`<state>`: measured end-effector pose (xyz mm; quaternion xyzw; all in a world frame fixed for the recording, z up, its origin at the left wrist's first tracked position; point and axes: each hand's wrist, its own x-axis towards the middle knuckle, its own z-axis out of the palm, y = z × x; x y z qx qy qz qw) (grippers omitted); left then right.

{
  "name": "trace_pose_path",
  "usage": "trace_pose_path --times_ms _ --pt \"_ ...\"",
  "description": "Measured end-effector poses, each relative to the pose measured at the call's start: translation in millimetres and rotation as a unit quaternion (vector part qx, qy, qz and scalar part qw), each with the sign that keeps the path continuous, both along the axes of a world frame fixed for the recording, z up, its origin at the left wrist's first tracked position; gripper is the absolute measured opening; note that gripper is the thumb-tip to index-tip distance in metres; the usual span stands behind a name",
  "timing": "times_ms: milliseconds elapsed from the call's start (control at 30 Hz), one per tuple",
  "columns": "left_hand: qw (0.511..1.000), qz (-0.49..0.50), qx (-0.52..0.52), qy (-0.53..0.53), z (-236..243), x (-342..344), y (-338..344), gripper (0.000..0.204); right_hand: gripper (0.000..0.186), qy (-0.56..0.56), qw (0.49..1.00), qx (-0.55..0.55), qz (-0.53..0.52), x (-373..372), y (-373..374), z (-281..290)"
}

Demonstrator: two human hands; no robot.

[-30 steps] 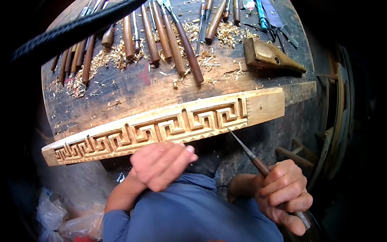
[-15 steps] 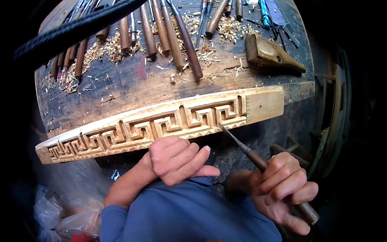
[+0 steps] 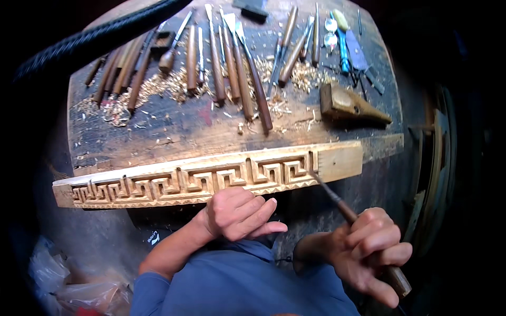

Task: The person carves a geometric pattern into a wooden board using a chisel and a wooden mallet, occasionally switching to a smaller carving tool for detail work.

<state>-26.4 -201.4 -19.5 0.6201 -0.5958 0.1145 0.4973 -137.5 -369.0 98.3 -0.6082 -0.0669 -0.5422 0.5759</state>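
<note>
A long pale wooden board [image 3: 340, 162] with a carved key-fret pattern and a zigzag lower border lies along the near edge of the bench. My right hand [image 3: 371, 247] wraps around the brown wooden handle of a carving chisel [image 3: 337, 200]. The thin blade slants up and left, its tip at the right end of the carved pattern, beside the plain end block. Against the board's lower edge, near its middle, rests my left hand [image 3: 240, 215]. Its fingers are loosely curled and the thumb sticks out to the right; nothing shows in it, and the palm is hidden.
Several wood-handled chisels [image 3: 258, 92] lie in a row across the worn bench [image 3: 184, 129] among curled shavings [image 3: 179, 84]. A wooden mallet [image 3: 350, 102] sits at the right, near a brush with a blue handle [image 3: 343, 50]. Plastic bags [image 3: 97, 295] lie at lower left.
The chisel tip has moved right along the pattern to its right end. My left hand keeps its curled shape at the lower edge. The view has shifted, showing more of the bench's far side.
</note>
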Motion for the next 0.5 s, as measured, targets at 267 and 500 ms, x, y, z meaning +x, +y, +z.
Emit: trace_pose_path --times_ms 267,500 --pt "0.999 0.044 -0.007 0.015 22 -8 13 0.030 0.088 0.321 0.884 -0.339 0.010 85 -39 -29" --pt "0.994 -0.078 -0.066 0.025 120 -43 68 0.037 0.069 0.416 0.813 -0.405 -0.054 114 -65 -88"
